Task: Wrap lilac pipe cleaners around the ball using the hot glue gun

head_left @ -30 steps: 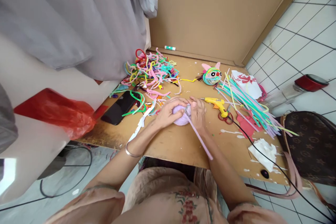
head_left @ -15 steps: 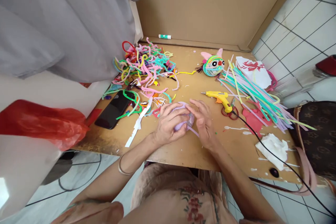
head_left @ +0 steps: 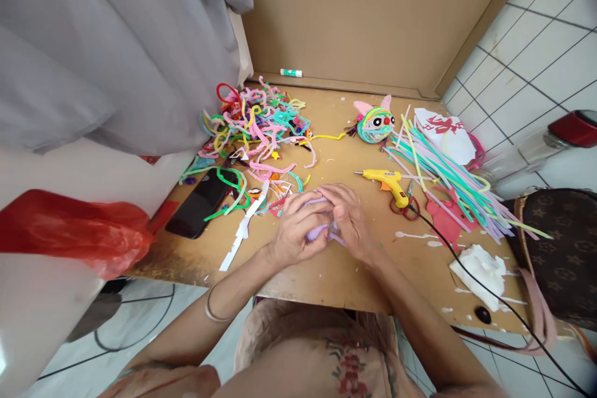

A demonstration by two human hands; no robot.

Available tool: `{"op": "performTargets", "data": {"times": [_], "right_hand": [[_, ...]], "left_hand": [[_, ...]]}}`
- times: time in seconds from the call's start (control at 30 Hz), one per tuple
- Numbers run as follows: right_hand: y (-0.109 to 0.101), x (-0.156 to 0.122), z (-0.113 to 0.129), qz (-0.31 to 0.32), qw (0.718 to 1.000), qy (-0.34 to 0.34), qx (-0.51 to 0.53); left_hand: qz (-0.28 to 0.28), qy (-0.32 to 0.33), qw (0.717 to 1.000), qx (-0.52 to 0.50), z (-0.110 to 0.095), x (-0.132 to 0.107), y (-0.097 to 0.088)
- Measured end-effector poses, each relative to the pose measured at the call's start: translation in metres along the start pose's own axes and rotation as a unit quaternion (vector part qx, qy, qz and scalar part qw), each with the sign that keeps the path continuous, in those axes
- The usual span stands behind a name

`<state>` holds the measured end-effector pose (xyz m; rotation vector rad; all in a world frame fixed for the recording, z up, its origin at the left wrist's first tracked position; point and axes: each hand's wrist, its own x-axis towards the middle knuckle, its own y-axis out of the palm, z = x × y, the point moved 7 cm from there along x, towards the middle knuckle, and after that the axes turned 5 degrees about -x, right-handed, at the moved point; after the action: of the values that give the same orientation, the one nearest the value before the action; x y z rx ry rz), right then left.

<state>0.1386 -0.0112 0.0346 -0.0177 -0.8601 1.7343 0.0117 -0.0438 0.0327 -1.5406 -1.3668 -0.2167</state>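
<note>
Between my two hands, low over the front middle of the table, is a rounded ball wrapped in lilac pipe cleaner (head_left: pixel 318 233). My left hand (head_left: pixel 298 224) curls around its left side, fingers over the top and thumb near the bottom. Against its right side presses my right hand (head_left: pixel 349 217), with fingers bent over the upper edge. A loose lilac end sticks out below, by the right palm. Much of the ball is hidden under the fingers. To the right lies a yellow hot glue gun (head_left: pixel 389 183), its nozzle pointing left, beside red-handled scissors (head_left: pixel 410 208).
A heap of coloured pipe cleaners (head_left: pixel 261 124) fills the back left, near a black phone (head_left: pixel 200 205). A decorated ball with pink ears (head_left: pixel 375 121) stands behind. Straight pipe cleaners (head_left: pixel 448 168), crumpled tissue (head_left: pixel 480 273) and a brown bag (head_left: pixel 564 255) are right. The gun's cord (head_left: pixel 485 280) crosses the front right.
My right hand has closed in leftward onto the ball, its fingers now folded over the top edge. My left hand keeps its hold. The whole view has shifted slightly.
</note>
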Motion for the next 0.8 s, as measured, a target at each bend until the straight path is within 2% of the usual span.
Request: {"op": "performTargets", "data": {"times": [0.1, 0.2, 0.3, 0.4, 0.53, 0.63, 0.8], "right_hand": [[-0.005, 0.012, -0.018, 0.036, 0.998, 0.038, 0.026], [-0.012, 0.022, -0.035, 0.004, 0.996, 0.078, 0.035], [-0.002, 0.031, -0.037, 0.0, 0.993, 0.084, 0.079], [0.011, 0.039, -0.037, -0.001, 0.983, 0.103, 0.149], [0.014, 0.039, -0.047, -0.077, 0.959, 0.128, 0.241], [0.01, 0.028, -0.052, -0.126, 0.955, 0.129, 0.234], [0.01, 0.012, -0.035, -0.134, 0.973, 0.043, 0.184]], "left_hand": [[-0.005, -0.039, 0.997, -0.059, 0.014, 0.009, -0.002], [-0.001, -0.083, 0.985, -0.154, 0.032, 0.024, -0.003], [-0.003, -0.188, 0.953, -0.238, 0.058, 0.037, -0.001], [0.013, -0.271, 0.927, -0.259, 0.074, 0.043, 0.003], [0.017, -0.321, 0.901, -0.292, 0.076, 0.043, 0.009], [0.003, -0.327, 0.892, -0.312, 0.075, 0.042, 0.011], [-0.008, -0.323, 0.893, -0.313, 0.075, 0.04, 0.01]]}}
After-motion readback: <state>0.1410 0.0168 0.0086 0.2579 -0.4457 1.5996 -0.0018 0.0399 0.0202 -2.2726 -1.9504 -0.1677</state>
